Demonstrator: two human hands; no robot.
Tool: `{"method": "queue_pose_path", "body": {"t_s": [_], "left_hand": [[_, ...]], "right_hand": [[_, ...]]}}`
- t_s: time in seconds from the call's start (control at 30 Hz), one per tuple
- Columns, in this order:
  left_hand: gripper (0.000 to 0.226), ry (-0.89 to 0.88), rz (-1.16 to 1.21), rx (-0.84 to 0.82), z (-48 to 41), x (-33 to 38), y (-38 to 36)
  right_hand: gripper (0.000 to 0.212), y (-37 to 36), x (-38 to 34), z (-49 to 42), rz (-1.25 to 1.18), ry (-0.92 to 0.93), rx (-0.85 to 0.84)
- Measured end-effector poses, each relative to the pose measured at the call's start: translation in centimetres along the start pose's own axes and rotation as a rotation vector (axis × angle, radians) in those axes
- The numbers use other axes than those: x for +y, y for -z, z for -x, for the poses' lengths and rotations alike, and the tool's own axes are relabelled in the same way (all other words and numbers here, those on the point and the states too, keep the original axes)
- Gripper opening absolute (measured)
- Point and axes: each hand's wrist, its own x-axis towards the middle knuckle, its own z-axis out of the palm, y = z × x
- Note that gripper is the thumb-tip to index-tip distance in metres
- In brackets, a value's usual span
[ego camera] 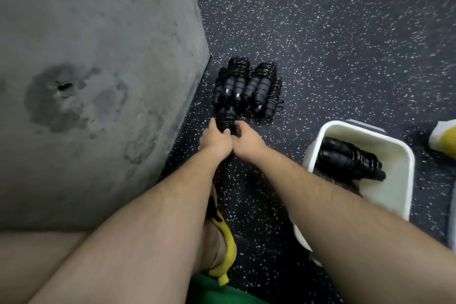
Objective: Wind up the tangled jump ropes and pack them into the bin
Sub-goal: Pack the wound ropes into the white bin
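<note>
Between my left hand [217,139] and right hand [246,140], both curled round it, sits one wound jump rope [225,119]. Probably light, springy, prone to uncoiling; I judge the coiled middle safest. Bin [320,136] right of my hands.

Glossy black jump ropes [246,86], smooth white plastic bin [404,180] (speckled floor [345,32]).
</note>
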Motion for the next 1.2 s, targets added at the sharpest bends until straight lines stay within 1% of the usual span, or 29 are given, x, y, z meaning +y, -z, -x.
{"method": "queue_pose_path", "body": {"t_s": [0.03, 0.1, 0.17, 0.2, 0.3, 0.37, 0.47, 0.5, 0.57, 0.6, 0.63, 0.67, 0.7, 0.77, 0.8, 0.87, 0.9, 0.97, 1.03, 1.07, 1.13, 1.2], "left_hand": [[0.06, 0.052, 0.05, -0.031, -0.4, -0.3, -0.3], [0.059, 0.137, 0.128, -0.029, -0.5, -0.8, -0.5], [0.056, 0.189, 0.163, -0.024, -0.4, -1.2, -0.6], [0.052, 0.177, 0.199, -0.026, -0.2, -1.3, -0.5], [0.042, 0.061, 0.416, -0.061, 1.0, -1.2, -0.2], [0.039, -0.032, 0.536, -0.134, 2.4, 0.1, 0.5], [0.034, -0.192, 0.614, -0.254, 4.9, 3.1, 1.5], [0.032, -0.233, 0.615, -0.291, 5.8, 4.2, 1.8], [0.029, -0.322, 0.57, -0.378, 7.8, 6.1, 2.2], [0.035, -0.368, 0.514, -0.429, 8.5, 7.0, 2.3], [0.042, -0.416, 0.437, -0.48, 9.3, 7.7, 2.3], [0.046, -0.467, 0.362, -0.523, 10.1, 8.3, 2.2], [0.043, -0.509, 0.322, -0.57, 11.0, 8.8, 2.0], [0.036, -0.548, 0.322, -0.63, 12.5, 9.7, 1.1], [0.034, -0.562, 0.323, -0.639, 13.4, 10.0, 0.6], [0.031, -0.583, 0.347, -0.617, 14.6, 10.6, -0.4], [0.029, -0.584, 0.366, -0.568, 15.1, 10.8, -0.9], [0.029, -0.581, 0.338, -0.398, 15.0, 10.8, -2.0], [0.037, -0.623, 0.152, -0.265, 14.5, 10.0, -2.8], [0.043, -0.663, 0.022, -0.238, 14.2, 9.3, -3.2], [0.056, -0.725, -0.201, -0.253, 13.7, 7.6, -3.9], [0.065, -0.76, -0.321, -0.286, 13.5, 6.3, -4.4]], "right_hand": [[0.053, -0.5, 0.2, -0.3, -0.078, -0.044, -0.02], [0.059, -0.9, 0.6, -0.7, -0.198, -0.116, -0.034], [0.059, -0.9, 1.0, -0.6, -0.216, -0.136, -0.047], [0.057, -0.8, 1.1, -0.2, -0.223, -0.116, -0.05], [0.057, 0.8, 1.1, 1.6, -0.244, -0.064, -0.006], [0.06, 3.0, 0.9, 3.6, -0.21, -0.032, 0.046], [0.072, 6.9, 0.5, 7.1, -0.041, 0.08, 0.143], [0.078, 8.2, 0.6, 8.2, 0.073, 0.145, 0.208], [0.089, 10.7, 1.0, 10.3, 0.448, 0.303, 0.379], [0.092, 12.0, 1.4, 11.1, 0.635, 0.393, 0.431], [0.093, 13.3, 1.7, 12.1, 0.777, 0.466, 0.427], [0.091, 14.6, 2.0, 13.0, 0.869, 0.515, 0.389], [0.086, 15.7, 2.4, 13.8, 0.919, 0.542, 0.344], [0.078, 17.5, 3.4, 15.1, 0.956, 0.534, 0.295], [0.076, 18.2, 4.0, 15.8, 0.953, 0.51, 0.289], [0.079, 19.4, 5.7, 17.2, 0.87, 0.428, 0.319], [0.08, 19.8, 6.8, 18.0, 0.804, 0.366, 0.353], [0.08, 20.3, 9.2, 19.2, 0.679, 0.213, 0.437], [0.077, 20.2, 11.3, 19.8, 0.617, 0.098, 0.472], [0.076, 19.9, 12.2, 19.8, 0.624, 0.062, 0.456], [0.078, 18.7, 13.4, 19.6, 0.699, 0.009, 0.386], [0.079, 17.0, 14.5, 19.0, 0.763, 0.001, 0.339]]}}
